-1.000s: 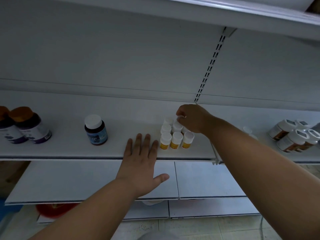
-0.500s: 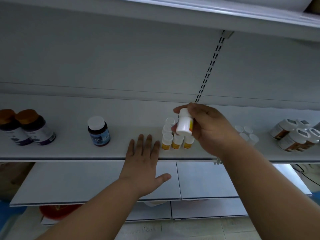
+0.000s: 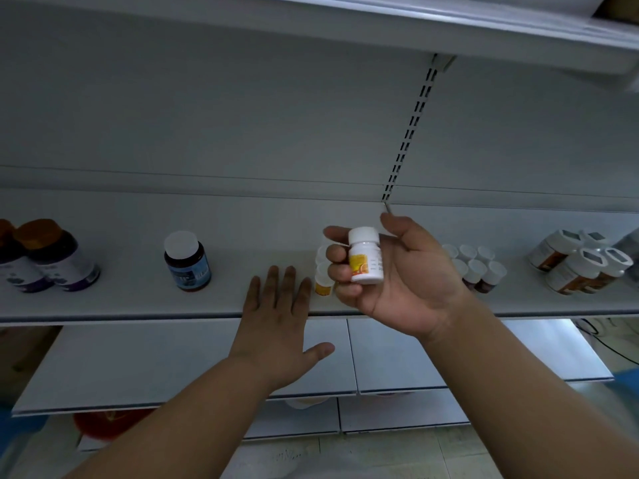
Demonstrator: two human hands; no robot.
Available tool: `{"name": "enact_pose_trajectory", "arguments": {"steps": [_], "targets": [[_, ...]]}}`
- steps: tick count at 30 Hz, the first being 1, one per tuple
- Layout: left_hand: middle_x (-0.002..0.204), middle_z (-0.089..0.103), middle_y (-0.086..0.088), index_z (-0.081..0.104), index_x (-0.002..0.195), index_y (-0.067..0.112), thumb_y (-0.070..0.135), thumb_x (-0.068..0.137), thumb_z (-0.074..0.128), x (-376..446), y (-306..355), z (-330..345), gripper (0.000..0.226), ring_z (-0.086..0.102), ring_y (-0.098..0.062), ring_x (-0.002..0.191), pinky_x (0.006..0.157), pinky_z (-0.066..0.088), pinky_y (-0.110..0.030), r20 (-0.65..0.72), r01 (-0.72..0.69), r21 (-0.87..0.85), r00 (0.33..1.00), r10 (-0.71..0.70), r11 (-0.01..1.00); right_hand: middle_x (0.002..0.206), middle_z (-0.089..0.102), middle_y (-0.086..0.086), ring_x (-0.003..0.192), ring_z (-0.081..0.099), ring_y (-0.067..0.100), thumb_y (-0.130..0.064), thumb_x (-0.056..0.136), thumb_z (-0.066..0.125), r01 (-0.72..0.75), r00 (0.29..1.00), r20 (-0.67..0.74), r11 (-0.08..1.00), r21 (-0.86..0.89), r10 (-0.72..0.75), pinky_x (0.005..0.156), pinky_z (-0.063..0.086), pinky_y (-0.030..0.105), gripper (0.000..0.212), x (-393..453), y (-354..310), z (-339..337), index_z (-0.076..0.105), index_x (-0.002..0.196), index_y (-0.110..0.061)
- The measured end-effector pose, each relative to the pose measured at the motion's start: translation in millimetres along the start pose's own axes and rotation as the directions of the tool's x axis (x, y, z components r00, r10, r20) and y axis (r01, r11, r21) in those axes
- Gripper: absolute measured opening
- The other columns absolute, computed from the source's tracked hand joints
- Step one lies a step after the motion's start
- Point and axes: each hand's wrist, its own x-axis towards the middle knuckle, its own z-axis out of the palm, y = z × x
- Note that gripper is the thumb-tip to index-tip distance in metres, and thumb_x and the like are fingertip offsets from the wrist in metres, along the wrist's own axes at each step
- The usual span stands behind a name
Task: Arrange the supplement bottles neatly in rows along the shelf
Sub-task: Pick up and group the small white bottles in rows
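1. Head view: the right hand [image 3: 397, 281] grips a small white bottle [image 3: 365, 255] with a yellow label, upright, raised above the shelf [image 3: 138, 299].
2. Left hand [image 3: 276, 323] lies flat, fingers spread, on the shelf's front edge, holding nothing.
3. Matching bottles [image 3: 323, 274] stand on the shelf behind the fingers of the right hand.

Dim grey back panel [image 3: 242, 126] with a slotted upright [image 3: 409, 133]; pale tiled floor [image 3: 380, 454] below.
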Motion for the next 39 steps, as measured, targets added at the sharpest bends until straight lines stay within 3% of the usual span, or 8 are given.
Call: {"name": "enact_pose_trajectory", "arguments": {"steps": [6, 11, 15, 19, 30, 32, 34, 39], "targets": [[0.165, -0.007, -0.018, -0.005, 0.158, 0.016, 0.087, 0.081, 0.012, -0.9, 0.3, -1.4, 0.107, -0.011, -0.04, 0.151, 0.119, -0.008, -0.058, -0.008, 0.008, 0.026, 1.0, -0.008, 1.0, 0.087, 0.057, 0.011, 0.072, 0.059, 0.021, -0.03, 0.08, 0.074, 0.03, 0.999, 0.024, 0.999, -0.037, -0.03, 0.055, 0.042, 0.025, 0.031, -5.0, 5.0, -3.0, 0.056, 0.095, -0.011], [0.165, 0.003, -0.02, 0.002, 0.158, 0.013, 0.087, 0.08, 0.015, -0.8, 0.1, 0.4, 0.108, -0.004, -0.041, 0.151, 0.119, -0.003, -0.059, -0.011, 0.01, 0.002, 1.0, -0.01, 1.0, 0.105, 0.064, 0.017, 0.088, 0.062, 0.026, -0.031, 0.085, 0.057, 0.005, 0.999, -0.036, 0.998, -0.065, -0.008, 0.062, 0.047, 0.027, 0.048, -6.0, 5.0, -4.2, 0.056, 0.121, -0.001], [0.164, -0.015, -0.016, -0.014, 0.156, 0.018, 0.087, 0.082, 0.013, -1.0, 0.9, -2.7, 0.105, -0.019, -0.039, 0.149, 0.119, -0.009, -0.058, -0.005, 0.013, 0.025, 1.0, -0.013, 1.0, 0.087, 0.057, 0.011, 0.073, 0.06, 0.023, -0.029, 0.082, 0.07, 0.055, 0.997, -0.045, 0.989, -0.134, -0.062, 0.057, 0.045, 0.028, 0.029, -8.1, 7.3, -1.1, 0.058, 0.099, -0.009], [0.164, -0.017, -0.015, -0.016, 0.156, 0.018, 0.087, 0.082, 0.012, -1.6, 1.3, -4.1, 0.105, -0.021, -0.039, 0.149, 0.119, -0.01, -0.058, 0.021, 0.02, 0.029, 1.0, -0.021, 0.999, 0.09, 0.054, 0.012, 0.075, 0.057, 0.024, -0.03, 0.088, 0.058, 0.037, 0.994, -0.098, 0.993, -0.108, -0.048, 0.059, 0.043, 0.028, 0.035, -9.7, 7.3, 1.0, 0.054, 0.112, -0.005], [0.165, -0.015, -0.016, -0.012, 0.157, 0.018, 0.088, 0.081, 0.012, -1.2, 1.4, -3.8, 0.106, -0.017, -0.039, 0.15, 0.119, -0.011, -0.057, 0.012, 0.028, 0.038, 1.0, -0.028, 0.999, 0.092, 0.068, 0.01, 0.089, 0.065, 0.025, -0.02, 0.083, 0.065, 0.201, 0.929, -0.175, 0.84, -0.504, -0.327, 0.079, 0.049, 0.036, 0.021, -19.1, 7.9, 2.9, 0.054, 0.099, -0.014], [0.165, -0.014, -0.016, -0.011, 0.157, 0.018, 0.088, 0.081, 0.012, -1.6, 2.0, -5.3, 0.106, -0.016, -0.039, 0.15, 0.119, -0.01, -0.058, 0.002, 0.03, 0.038, 1.0, -0.03, 0.999, 0.097, 0.068, 0.007, 0.093, 0.066, 0.024, -0.025, 0.083, 0.067, 0.177, 0.89, -0.179, 0.678, -0.713, -0.42, 0.081, 0.051, 0.037, 0.022, -20.8, 10.8, 3.1, 0.055, 0.099, -0.017], [0.164, -0.017, -0.015, -0.015, 0.156, 0.018, 0.087, 0.081, 0.012, -2.1, 2.0, -6.0, 0.105, -0.018, -0.039, 0.149, 0.119, -0.01, -0.057, 0.027, 0.035, 0.05, 0.999, -0.036, 0.998, 0.101, 0.067, 0.002, 0.097, 0.065, 0.021, -0.02, 0.082, 0.072, 0.18, 0.814, -0.078, 0.378, -0.908, -0.575, 0.084, 0.054, 0.038, 0.024, -24.2, 15.4, 3.0, 0.056, 0.099, -0.021], [0.165, -0.016, -0.014, -0.013, 0.156, 0.018, 0.087, 0.081, 0.015, -2.4, 3.4, -9.7, 0.105, -0.017, -0.038, 0.15, 0.12, -0.01, -0.056, 0.025, 0.045, 0.041, 0.999, -0.046, 0.998, 0.112, 0.061, 0.004, 0.114, 0.058, 0.017, -0.005, 0.078, 0.076, 0.388, 0.618, 0.416, -0.202, -0.899, -0.667, 0.091, 0.049, 0.034, 0.03, -30.8, 26.7, -3.8, 0.056, 0.098, -0.015]]}}
